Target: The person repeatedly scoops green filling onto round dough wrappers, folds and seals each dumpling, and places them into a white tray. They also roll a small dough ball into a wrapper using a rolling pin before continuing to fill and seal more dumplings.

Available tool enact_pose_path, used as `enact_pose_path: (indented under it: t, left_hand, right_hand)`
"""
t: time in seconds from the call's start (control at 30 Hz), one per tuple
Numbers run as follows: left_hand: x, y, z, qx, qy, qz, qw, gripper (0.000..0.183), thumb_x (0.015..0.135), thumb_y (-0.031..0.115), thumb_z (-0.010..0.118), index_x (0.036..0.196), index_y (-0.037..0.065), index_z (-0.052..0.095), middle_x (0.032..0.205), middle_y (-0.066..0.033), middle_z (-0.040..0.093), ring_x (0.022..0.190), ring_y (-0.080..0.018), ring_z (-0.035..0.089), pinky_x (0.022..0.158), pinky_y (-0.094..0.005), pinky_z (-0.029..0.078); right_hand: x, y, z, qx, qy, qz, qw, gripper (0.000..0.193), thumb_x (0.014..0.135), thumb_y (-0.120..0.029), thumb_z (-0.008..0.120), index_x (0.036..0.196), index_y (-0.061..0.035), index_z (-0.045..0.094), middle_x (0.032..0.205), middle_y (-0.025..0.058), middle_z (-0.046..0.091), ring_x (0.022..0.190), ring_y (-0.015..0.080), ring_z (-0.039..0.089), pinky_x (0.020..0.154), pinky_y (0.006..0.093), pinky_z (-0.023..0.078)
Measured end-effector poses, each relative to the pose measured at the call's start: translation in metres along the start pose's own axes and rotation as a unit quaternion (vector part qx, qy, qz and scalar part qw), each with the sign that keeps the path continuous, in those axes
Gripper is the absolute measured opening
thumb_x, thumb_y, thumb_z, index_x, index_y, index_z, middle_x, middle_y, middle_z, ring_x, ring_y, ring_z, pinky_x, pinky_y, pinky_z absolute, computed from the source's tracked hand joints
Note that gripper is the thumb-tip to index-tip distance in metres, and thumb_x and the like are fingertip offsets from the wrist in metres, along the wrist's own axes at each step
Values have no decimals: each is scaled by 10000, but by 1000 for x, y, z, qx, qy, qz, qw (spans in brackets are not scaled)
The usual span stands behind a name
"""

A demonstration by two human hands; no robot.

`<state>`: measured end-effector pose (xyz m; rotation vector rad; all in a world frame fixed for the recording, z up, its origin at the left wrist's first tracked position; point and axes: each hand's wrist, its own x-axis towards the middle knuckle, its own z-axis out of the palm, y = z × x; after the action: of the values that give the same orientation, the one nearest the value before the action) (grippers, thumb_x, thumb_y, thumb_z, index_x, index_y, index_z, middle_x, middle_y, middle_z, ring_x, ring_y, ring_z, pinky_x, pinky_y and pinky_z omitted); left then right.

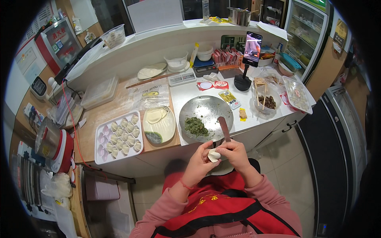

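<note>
Just in front of the counter's near edge, my left hand (pixel 199 163) and my right hand (pixel 235 155) meet with closed fingers around a white, folded dumpling (pixel 214 155). A flat brown stick (pixel 224 127) stretches from beside my right fingers over the bowl's rim; whether that hand grips it, I cannot tell. Beyond my hands sits a wide metal bowl (pixel 198 102) with chopped green filling (pixel 196 126) at its left side. Left of it, an oval plate (pixel 164 137) carries round dough wrappers (pixel 156 115). Farther left, a white tray (pixel 106 158) holds rows of shaped dumplings (pixel 124 137), with several bare hollows.
A phone (pixel 253 47) stands upright on a black holder (pixel 242 82) behind the bowl. At right are a clear container (pixel 274 113) with dark food and chopsticks, and a packaged tray (pixel 297 95). A red cable (pixel 73 123) hangs at left beside a kitchen scale (pixel 65 150).
</note>
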<state>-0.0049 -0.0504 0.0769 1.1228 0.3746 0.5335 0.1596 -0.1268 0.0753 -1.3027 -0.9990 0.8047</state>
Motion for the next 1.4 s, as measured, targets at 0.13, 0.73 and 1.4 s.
enact_pose_path:
  t: [0.13, 0.73, 1.4]
  left_hand:
    - [0, 0, 0, -32, -2, -17, 999, 674, 855, -72, 688, 1436, -22, 351, 1231, -124, 602, 1047, -188, 643, 932, -314, 537]
    - [-25, 29, -57, 1, 191, 31, 981, 441, 848, -21, 720, 1260, 11, 566, 1132, -35, 645, 975, -92, 605, 795, -245, 511]
    - [-110, 153, -331, 530, 363, 77, 763, 397, 762, 27, 731, 1153, 50, 666, 989, -45, 672, 838, -175, 644, 745, -313, 527]
  right_hand:
    - [-3, -3, 6, -61, 27, -40, 997, 96, 852, -78, 719, 883, 9, 746, 785, 47, 637, 743, 129, 589, 682, 280, 456]
    - [232, -14, -175, -625, 269, -225, 698, 343, 982, -241, 528, 1286, -104, 604, 1028, 174, 559, 936, 362, 583, 798, 458, 479]
    - [163, -22, -126, -485, 159, -364, 779, 306, 988, -79, 517, 1261, -6, 634, 1092, 123, 573, 887, 231, 553, 776, 331, 451]
